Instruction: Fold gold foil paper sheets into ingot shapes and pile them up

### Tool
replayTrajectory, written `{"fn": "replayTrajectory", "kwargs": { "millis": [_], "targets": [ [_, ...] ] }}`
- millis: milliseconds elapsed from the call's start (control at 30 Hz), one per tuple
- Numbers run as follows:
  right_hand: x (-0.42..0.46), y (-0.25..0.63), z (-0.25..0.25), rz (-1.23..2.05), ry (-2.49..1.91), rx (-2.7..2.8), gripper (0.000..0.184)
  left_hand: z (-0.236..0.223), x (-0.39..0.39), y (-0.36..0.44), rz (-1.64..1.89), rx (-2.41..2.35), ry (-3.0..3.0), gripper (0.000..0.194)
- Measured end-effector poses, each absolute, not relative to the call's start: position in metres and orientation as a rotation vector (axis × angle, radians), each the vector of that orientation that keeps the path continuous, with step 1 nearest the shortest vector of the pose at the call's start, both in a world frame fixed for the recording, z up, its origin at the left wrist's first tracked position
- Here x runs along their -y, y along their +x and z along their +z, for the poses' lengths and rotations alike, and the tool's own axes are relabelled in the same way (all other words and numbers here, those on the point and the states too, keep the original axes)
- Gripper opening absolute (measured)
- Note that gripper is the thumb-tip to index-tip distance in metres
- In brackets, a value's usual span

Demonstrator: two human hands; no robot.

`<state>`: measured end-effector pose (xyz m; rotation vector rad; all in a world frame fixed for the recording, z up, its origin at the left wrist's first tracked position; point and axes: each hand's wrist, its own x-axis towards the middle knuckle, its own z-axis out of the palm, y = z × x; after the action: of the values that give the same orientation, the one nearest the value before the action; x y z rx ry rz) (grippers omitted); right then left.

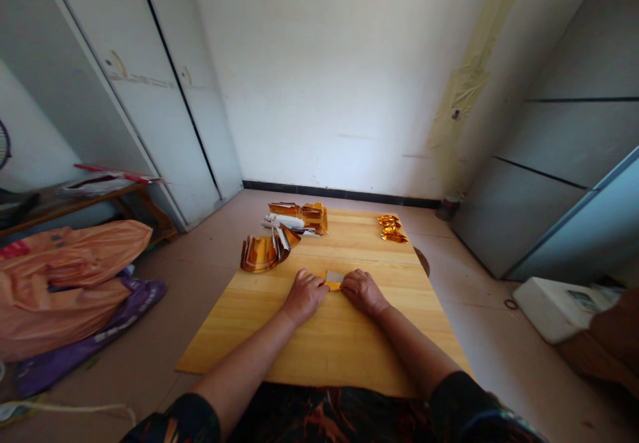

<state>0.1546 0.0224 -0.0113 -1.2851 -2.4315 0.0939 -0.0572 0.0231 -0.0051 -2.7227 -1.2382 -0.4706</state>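
Note:
Between my two hands, on the wooden tabletop [279, 326], lies a small sheet of foil paper [335, 277], grey on its upper face with a gold strip along the near edge. My left hand [305, 295] pinches its left end with closed fingers. On the right end, my right hand [365, 292] is closed too, its fingertips pressed on the paper. Beyond my left hand sits a curved stack of gold foil sheets [259, 253]. Farther back is another pile of gold and white sheets [313, 217]. Several folded gold foil pieces [392, 229] lie at the far right corner.
Orange and purple bags [74, 290] lie on the floor to the left, near a low wooden shelf [144, 203]. Tall cabinets [144, 90] stand behind them. A grey refrigerator [539, 183] and a white box [554, 310] are on the right, with a wall ahead.

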Motion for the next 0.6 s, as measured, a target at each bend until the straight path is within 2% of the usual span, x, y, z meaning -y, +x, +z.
{"fn": "replayTrajectory", "kwargs": {
  "millis": [167,367,600],
  "targets": [
    [-0.015,0.146,-0.01,0.101,-1.271,2.453,0.015,0.001,-0.017,-0.063,-0.551,1.322,-2.771,0.024],
    [-0.017,0.146,-0.016,0.083,-1.261,2.443,0.01,0.003,-0.006,-0.058,-0.483,1.357,-2.762,0.025],
    [-0.034,0.149,-0.014,0.282,-1.313,2.397,0.012,0.002,-0.006,-0.063,-0.359,1.319,-2.79,0.032]
  ]
}}
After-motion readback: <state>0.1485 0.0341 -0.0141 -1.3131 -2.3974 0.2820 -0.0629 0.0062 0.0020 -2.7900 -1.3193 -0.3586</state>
